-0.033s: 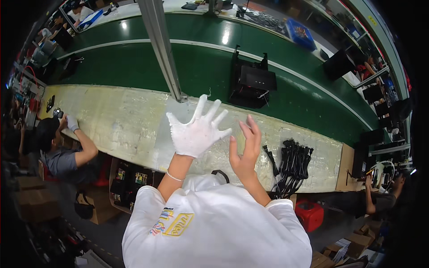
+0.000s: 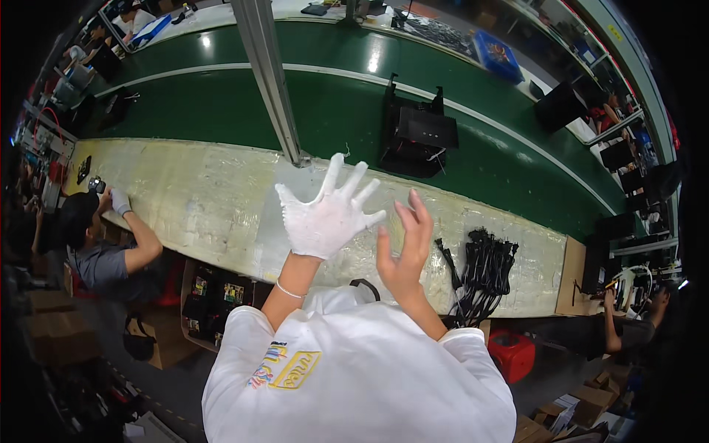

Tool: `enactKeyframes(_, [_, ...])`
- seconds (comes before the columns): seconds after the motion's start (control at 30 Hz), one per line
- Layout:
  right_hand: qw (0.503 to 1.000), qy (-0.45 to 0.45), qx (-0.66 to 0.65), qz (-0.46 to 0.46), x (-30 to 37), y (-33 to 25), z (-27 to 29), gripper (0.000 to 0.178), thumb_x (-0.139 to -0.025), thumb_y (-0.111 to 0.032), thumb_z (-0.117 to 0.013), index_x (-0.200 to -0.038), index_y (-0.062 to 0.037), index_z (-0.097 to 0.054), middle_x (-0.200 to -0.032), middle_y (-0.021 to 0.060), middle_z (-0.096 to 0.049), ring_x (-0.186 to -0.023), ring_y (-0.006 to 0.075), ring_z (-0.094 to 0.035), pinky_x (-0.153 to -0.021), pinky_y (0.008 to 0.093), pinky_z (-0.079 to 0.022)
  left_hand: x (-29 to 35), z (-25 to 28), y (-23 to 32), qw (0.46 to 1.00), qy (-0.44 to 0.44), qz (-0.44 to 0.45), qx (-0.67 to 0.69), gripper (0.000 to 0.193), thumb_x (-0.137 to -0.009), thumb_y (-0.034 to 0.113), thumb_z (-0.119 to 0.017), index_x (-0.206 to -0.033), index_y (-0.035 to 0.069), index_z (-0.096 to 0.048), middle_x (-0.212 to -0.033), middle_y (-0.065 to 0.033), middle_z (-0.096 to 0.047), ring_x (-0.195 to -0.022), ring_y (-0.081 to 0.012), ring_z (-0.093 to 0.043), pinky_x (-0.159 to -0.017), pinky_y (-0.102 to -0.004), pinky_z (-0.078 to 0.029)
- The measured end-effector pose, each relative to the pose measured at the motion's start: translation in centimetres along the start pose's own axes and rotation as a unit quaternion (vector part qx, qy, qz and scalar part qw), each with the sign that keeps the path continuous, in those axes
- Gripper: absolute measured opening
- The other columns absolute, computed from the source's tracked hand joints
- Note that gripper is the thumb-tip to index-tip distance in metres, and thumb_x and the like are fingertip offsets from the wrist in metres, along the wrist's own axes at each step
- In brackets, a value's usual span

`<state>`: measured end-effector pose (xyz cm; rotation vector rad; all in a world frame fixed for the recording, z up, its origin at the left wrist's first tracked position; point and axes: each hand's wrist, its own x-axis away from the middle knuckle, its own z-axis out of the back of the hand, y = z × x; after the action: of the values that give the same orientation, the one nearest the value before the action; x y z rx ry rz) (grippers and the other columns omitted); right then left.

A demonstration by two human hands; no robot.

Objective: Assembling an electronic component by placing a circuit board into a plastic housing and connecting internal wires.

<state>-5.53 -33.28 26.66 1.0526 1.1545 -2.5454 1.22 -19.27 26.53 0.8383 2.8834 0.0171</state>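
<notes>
Workbench (image 2: 185,177) looks unchanged; gloved left hand (image 2: 323,221) barely shifted.

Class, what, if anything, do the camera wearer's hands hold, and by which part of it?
Nothing is held: the gloved left hand is spread open, and the bare right hand is empty.

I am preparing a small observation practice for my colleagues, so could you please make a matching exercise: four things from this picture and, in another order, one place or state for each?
Things:
1. left hand
2. right hand
3. black cables
4. black metal case

Places or states:
A. lying on the pale bench
B. bare, without a glove
C. standing on the green surface
D. gloved in white, fingers spread

Right pairs: 1-D, 2-B, 3-A, 4-C
</notes>
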Motion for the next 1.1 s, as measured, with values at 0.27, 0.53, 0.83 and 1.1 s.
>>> enactKeyframes(0.27, [0.996,-0.064,-0.034,0.048,2.2,-3.6,1.0,0.053,-0.075,-0.005,-0.067,-0.126,-0.0012,-0.052,-0.139,0.0236,-0.042,-0.129,0.0419,-0.038,-0.105,0.0504,-0.032,1.8,-1.1,-0.9,0.998,-0.037,0.031,0.036,0.104,-0.071,0.09,-0.024,-0.152,0.026,-0.014,-0.158,-0.0129,-0.005,-0.143,-0.0437,-0.005,-0.11,-0.0613,-0.017])
enactKeyframes(0.53, [0.993,-0.086,-0.057,0.064,0.8,-4.6,0.8,0.067,-0.074,-0.019,-0.075,-0.135,-0.0042,-0.049,-0.142,0.0288,-0.034,-0.132,0.0474,-0.032,-0.106,0.055,-0.028,3.2,-2.1,-2.8,0.966,-0.1,-0.063,-0.229,0.108,-0.072,0.084,-0.044,-0.151,0.016,-0.02,-0.159,-0.0112,-0.005,-0.145,-0.0349,-0.009,-0.114,-0.053,-0.016])
enactKeyframes(0.83, [0.95,-0.278,-0.091,0.107,1.1,-6.6,0.6,0.076,-0.074,-0.045,-0.074,-0.138,-0.0133,-0.048,-0.143,0.0379,-0.02,-0.129,0.0571,-0.023,-0.105,0.0603,-0.024,4.8,4.8,-1.4,0.893,-0.092,0.022,-0.44,0.098,-0.08,0.074,-0.047,-0.152,0.014,-0.017,-0.159,-0.0122,-0.006,-0.143,-0.0373,-0.016,-0.111,-0.0483,-0.021])
enactKeyframes(1.1, [0.977,-0.166,-0.126,0.048,2.3,-6.4,1.0,0.084,-0.073,-0.025,-0.08,-0.141,-0.0026,-0.035,-0.146,0.0356,-0.018,-0.132,0.0511,-0.028,-0.107,0.0541,-0.028,3.7,-0.5,-0.9,0.941,-0.153,0.057,-0.296,0.096,-0.082,0.075,-0.043,-0.151,0.013,-0.017,-0.154,-0.0221,-0.012,-0.136,-0.0459,-0.027,-0.104,-0.0578,-0.034])
